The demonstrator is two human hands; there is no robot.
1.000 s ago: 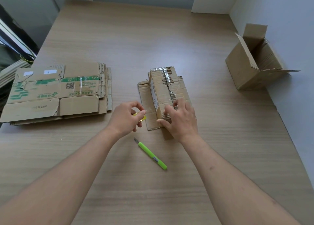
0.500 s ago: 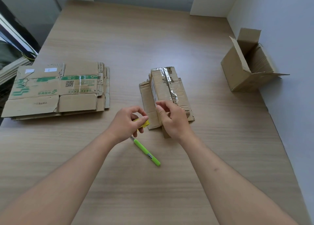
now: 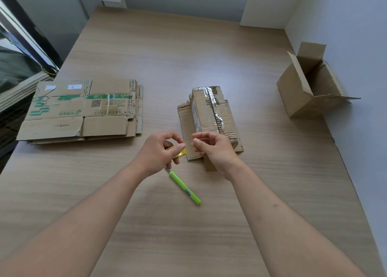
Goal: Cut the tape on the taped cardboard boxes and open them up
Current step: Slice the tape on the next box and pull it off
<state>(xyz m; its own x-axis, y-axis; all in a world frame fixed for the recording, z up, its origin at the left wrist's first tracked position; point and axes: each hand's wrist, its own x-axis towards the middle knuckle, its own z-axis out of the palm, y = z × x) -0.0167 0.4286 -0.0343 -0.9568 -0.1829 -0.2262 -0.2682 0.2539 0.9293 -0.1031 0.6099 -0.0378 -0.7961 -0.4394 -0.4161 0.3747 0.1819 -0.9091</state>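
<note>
1. Bright, even daylight; entering seemingly from the window [image 3: 18,52] at left.
2. Soft, faint shadows only under the forearms and beside the boxes.
3. Glare on the tape [image 3: 211,101] of the middle box [image 3: 206,113].
4. Wide-angle bending at edges; walls lean outward.
5. Sharp centre, slight softness at corners.

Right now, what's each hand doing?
Left hand: holds a yellow tape roll.
Right hand: fingers curled; may pinch a clear tape end, cannot tell.
</note>
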